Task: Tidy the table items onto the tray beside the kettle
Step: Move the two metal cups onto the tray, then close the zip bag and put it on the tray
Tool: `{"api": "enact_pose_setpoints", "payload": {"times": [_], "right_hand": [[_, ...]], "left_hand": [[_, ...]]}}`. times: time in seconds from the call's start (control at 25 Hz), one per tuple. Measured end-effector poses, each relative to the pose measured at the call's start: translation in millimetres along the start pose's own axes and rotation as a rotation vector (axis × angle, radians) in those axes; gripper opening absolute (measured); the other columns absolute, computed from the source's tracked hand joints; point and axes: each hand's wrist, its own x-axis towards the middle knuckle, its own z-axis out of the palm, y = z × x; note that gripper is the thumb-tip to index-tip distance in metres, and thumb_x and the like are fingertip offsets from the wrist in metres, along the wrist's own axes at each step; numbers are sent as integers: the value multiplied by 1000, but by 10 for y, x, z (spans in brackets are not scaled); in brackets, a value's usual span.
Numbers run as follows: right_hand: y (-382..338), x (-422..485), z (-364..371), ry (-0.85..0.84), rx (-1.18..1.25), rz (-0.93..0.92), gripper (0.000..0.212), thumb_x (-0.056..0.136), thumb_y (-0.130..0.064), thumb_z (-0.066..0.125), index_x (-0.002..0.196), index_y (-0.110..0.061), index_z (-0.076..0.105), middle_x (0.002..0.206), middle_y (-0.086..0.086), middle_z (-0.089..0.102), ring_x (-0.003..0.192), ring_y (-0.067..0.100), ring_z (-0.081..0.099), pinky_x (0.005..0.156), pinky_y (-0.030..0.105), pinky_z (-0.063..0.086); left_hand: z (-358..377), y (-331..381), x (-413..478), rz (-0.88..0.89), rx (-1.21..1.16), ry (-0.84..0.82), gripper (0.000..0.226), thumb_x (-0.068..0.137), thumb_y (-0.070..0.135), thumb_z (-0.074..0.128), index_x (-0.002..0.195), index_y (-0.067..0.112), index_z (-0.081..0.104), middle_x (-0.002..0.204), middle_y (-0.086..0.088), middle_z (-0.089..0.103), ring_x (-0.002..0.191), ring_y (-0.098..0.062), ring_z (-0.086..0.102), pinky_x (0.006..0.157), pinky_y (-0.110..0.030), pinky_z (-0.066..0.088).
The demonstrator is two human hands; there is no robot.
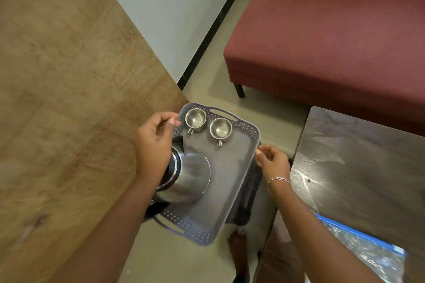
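Tray: a grey tray (pixel 230 179) with a perforated rim and slot handles lies just below frame centre, its long axis running from 11 to 5 o'clock.
Left grip: the left grip (pixel 156 135) pinches the tray's rim at its 10 o'clock corner, thumb and fingertips closed on the edge.
Right grip: the right grip (pixel 272 159) curls round the rim at 3 o'clock, thumb on top; a bracelet (pixel 278 179) circles the wrist.
Hidden: the left forearm covers the top of the steel kettle (pixel 195 174), which stands at the tray's 8 o'clock side. Only its flank and a dark band show.
Cups: two steel cups (pixel 195 118) (pixel 220 127) stand upright and apart at the tray's 12 o'clock end.
Hard to make out: a dark shape (pixel 248 202) lies under the tray's right side. I cannot tell what it is, nor whether the tray rests on anything.
Cut off: the wooden worktop (pixel 57 99) runs out at 9 o'clock, the dark stone worktop (pixel 356 167) at 3 to 4, the red sofa (pixel 333 41) at 1 to 2. A blue-edged clear bag (pixel 368 248) on the stone worktop is clipped at 5.
Edges: the tray's left rim overlaps the wooden worktop's edge; its right rim is near the stone worktop's corner.
Open room: pale floor (pixel 264 110) shows between tray and sofa; a bare foot (pixel 238 250) stands at 6 o'clock.
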Motion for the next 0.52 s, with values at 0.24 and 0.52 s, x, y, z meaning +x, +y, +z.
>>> {"api": "enact_pose_setpoints", "payload": {"times": [0.24,0.52], "right_hand": [[240,-531,-1210,72,-107,-126,10,84,-11,63,94,-12,63,94,17,66,81,26,63,79,38,53],[797,-1023,-2582,235,-147,-34,13,83,-7,63,96,-3,65,87,9,65,76,21,60,72,30,50]], "left_hand": [[471,342,-1316,-17,-24,-103,17,89,2,55,89,16,66,69,3,67,69,-1,65,64,-11,49],[1225,450,-2373,-240,-25,-401,17,87,0,57,82,13,66,67,-1,67,66,-13,64,69,-30,52]]}}
